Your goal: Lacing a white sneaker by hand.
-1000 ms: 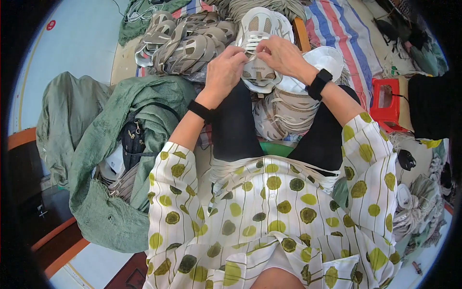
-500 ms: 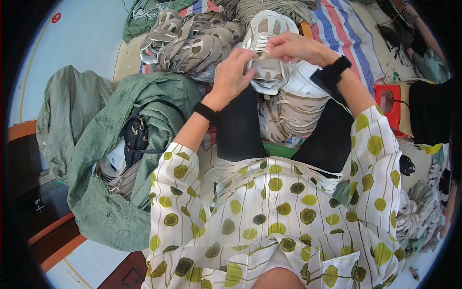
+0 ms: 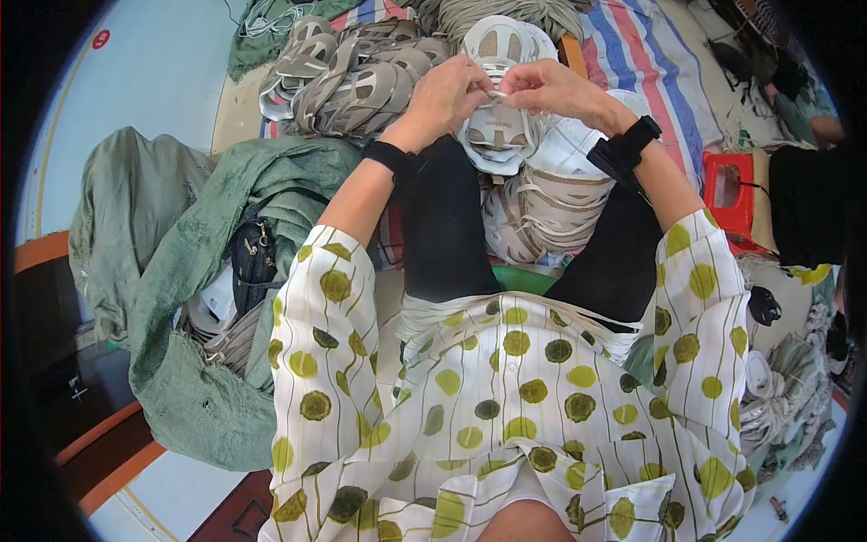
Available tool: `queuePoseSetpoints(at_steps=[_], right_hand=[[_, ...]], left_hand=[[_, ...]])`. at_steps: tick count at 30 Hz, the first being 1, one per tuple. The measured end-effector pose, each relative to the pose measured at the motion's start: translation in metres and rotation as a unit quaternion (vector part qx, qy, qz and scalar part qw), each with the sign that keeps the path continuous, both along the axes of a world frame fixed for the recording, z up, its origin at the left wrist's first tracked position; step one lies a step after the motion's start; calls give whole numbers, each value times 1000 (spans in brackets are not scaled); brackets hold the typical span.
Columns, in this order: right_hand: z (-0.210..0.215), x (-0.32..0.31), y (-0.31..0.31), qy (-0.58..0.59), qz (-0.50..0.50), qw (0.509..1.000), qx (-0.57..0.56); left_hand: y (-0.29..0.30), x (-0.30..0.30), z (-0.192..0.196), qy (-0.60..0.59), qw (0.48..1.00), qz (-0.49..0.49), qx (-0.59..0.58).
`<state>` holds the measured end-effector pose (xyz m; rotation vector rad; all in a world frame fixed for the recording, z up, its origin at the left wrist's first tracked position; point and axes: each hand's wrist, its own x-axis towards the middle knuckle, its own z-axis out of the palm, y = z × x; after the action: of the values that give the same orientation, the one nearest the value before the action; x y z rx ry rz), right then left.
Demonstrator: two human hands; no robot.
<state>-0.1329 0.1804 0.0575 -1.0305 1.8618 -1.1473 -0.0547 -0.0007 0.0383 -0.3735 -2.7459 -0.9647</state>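
A white and beige shoe upper (image 3: 510, 41) stands tilted in front of me, its tongue (image 3: 497, 126) toward me. White shoelace (image 3: 496, 94) runs across its front. At the middle of the upper, my left hand (image 3: 449, 96) pinches the lace between thumb and fingers. From the other side, my right hand (image 3: 562, 94) grips the lace too, close to the left fingertips. Below, between my knees, sits a stack of beige and white shoe uppers (image 3: 553, 215) with laces. A bunch of loose white laces (image 3: 417, 325) lies across my lap.
Grey-brown shoe uppers (image 3: 366, 95) are piled at the far left on a striped sheet (image 3: 637, 54). Left of me stands a green sack (image 3: 194, 397) holding a black bag (image 3: 255, 248). A red stool (image 3: 730, 194) is at the right, with bundled laces (image 3: 777, 384) nearer.
My left hand has moved slightly up and right, its fingers closing on the lace beside the right hand. The right hand stays near the upper's middle.
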Motion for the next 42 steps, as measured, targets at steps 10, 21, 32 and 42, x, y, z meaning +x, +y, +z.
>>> queuePoseSetpoints(at_steps=[10,21,32,42], right_hand=[[5,18,20,-131,-81,972,180],[27,39,108,580,-118,785,182],[32,96,106,513,-44,850,112],[33,59,131,558,-235,770,203]], left_hand=[[10,-2,-17,-13,972,98,215],[26,26,-13,157,981,111,-35],[21,24,-3,164,959,112,-204],[-33,21,21,93,978,175,59]])
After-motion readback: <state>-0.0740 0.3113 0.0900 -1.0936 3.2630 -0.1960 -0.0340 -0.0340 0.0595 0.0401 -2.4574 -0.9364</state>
